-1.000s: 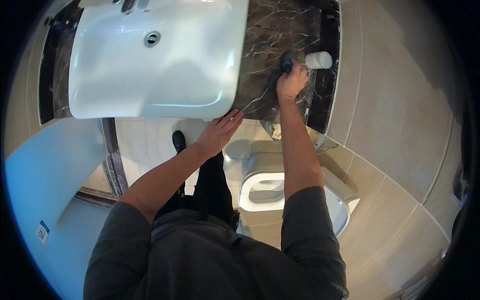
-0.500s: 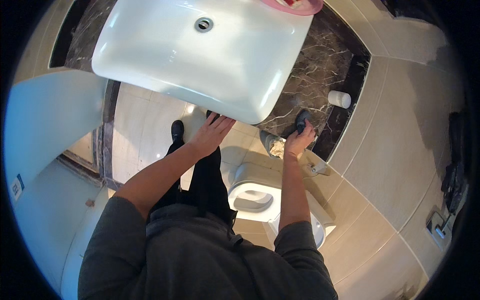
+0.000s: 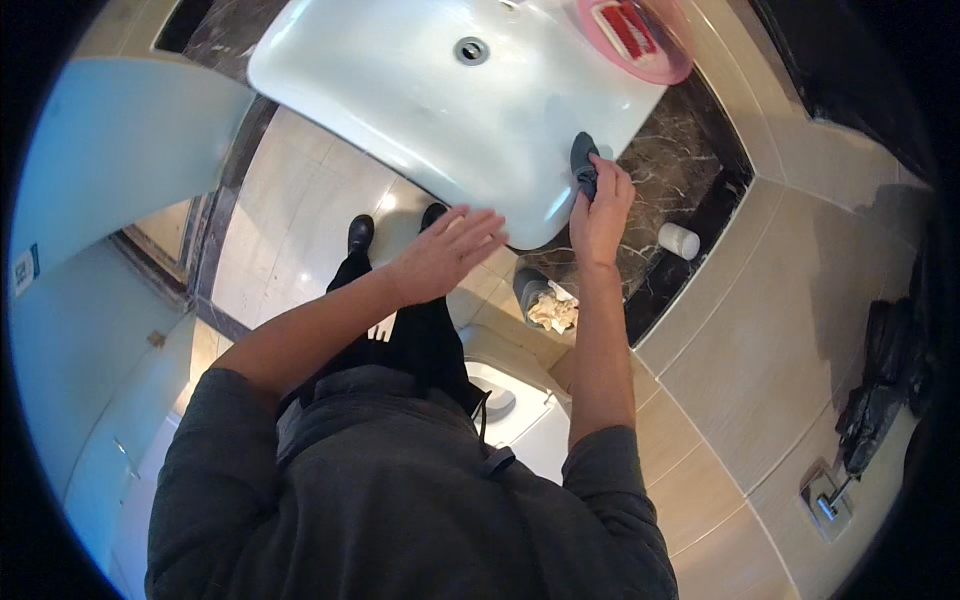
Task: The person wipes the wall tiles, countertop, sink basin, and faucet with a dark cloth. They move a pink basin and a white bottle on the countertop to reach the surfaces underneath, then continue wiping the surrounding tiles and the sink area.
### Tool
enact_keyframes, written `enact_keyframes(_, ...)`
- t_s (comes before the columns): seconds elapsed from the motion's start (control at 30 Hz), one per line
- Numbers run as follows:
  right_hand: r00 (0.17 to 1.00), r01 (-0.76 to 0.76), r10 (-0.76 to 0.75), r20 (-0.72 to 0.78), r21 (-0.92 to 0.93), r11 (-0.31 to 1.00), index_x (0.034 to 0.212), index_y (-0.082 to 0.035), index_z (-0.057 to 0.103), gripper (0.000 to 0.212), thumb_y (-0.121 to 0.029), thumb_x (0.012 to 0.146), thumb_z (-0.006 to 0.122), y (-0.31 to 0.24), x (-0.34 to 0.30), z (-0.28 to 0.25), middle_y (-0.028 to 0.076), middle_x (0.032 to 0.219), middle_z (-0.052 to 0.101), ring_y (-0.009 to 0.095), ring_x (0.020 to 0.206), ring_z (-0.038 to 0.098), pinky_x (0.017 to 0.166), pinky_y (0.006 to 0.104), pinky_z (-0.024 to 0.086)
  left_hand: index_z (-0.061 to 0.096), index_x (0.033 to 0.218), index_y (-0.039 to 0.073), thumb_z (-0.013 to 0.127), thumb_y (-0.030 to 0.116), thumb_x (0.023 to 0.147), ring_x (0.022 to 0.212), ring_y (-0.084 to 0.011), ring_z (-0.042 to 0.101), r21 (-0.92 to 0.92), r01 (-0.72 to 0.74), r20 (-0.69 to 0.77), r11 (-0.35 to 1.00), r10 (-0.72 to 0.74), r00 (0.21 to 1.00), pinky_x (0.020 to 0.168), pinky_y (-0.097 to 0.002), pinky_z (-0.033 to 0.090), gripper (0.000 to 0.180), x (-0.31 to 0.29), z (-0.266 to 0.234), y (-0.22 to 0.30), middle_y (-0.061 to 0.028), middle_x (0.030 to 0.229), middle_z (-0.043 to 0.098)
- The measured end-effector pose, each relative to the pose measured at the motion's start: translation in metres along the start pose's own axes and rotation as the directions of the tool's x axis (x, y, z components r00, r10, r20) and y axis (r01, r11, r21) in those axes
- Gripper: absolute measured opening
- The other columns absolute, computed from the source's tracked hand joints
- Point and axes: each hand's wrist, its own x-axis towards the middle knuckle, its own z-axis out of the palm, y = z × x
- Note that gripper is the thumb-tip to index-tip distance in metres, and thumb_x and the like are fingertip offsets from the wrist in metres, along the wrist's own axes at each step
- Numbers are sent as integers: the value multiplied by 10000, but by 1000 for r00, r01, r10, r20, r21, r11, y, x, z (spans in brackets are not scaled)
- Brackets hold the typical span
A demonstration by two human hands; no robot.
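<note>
My right hand (image 3: 602, 215) is closed around a small dark grey cloth (image 3: 584, 152), bunched at the fingers with one end sticking out beyond them. It is over the right side of the white sink (image 3: 400, 95); whether the cloth touches the surface, I cannot tell. My left hand (image 3: 440, 258) is open just in front of the sink's near edge, fingers stretched out and nothing in them. The dark brown marble counter (image 3: 670, 150) lies right of the sink.
A pink basin (image 3: 683, 62) with a red and white item inside stands at the far right of the sink. On the counter is a white cylindrical container (image 3: 679, 241). Below are a grey bin (image 3: 524, 287) with crumpled paper and a toilet (image 3: 510, 400).
My right hand has lifted the cloth from the counter's near right part and moved it forward over the sink. My left hand has come away from the sink's edge. The view has shifted.
</note>
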Motion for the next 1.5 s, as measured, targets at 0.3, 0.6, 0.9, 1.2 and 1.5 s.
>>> enact_keyframes(0.3, 993, 40, -46, 108, 50, 998, 1314, -43, 602, 577, 89, 753, 630, -94, -102, 50, 198, 1277, 557, 415, 1226, 503, 1068, 511, 387, 515, 1467, -19, 572, 5, 902, 1506, -344, 390, -47, 234, -118, 971, -238, 964, 1253, -505, 287, 568, -31, -21, -37, -174, 1588, 444)
enact_keyframes(0.6, 946, 276, -300, 124, 182, 944, 1296, -65, 630, 485, 18, 818, 632, -207, 8, 133, 164, 1322, 581, 386, 1235, 533, 1069, 487, 415, 376, 1567, -43, 537, 14, 897, 1539, -353, 341, 83, 517, -316, 852, -470, 825, 1260, -497, 270, 691, -59, -82, -121, -215, 1640, 363)
enact_keyframes(0.9, 938, 261, -264, 225, 45, 964, 1293, -89, 653, 581, 96, 742, 637, -195, -16, 118, 161, 1338, 594, 388, 1249, 536, 1071, 496, 408, 362, 1589, 55, 598, 48, 922, 1576, -364, 239, 5, 417, -159, 909, -411, 898, 1264, -556, 223, 707, -86, -82, -144, -195, 1673, 281)
enact_keyframes(1.2, 899, 381, -412, 149, 199, 903, 1285, -84, 637, 518, 5, 777, 686, -318, 85, 227, 159, 1354, 591, 403, 1241, 542, 1057, 504, 430, 285, 1603, 3, 624, 21, 863, 1562, -368, 259, -159, 602, -402, 782, -608, 684, 1269, -527, 220, 815, -106, -129, -222, -199, 1672, 275)
enact_keyframes(1.5, 858, 456, -460, 227, 74, 887, 1308, -76, 628, 557, 58, 768, 654, -304, 60, 209, 151, 1342, 590, 383, 1244, 532, 1061, 487, 415, 387, 1551, -19, 642, -42, 827, 1517, -374, 350, -176, 503, -403, 846, -528, 748, 1242, -528, 290, 768, -130, -118, -215, -199, 1608, 398)
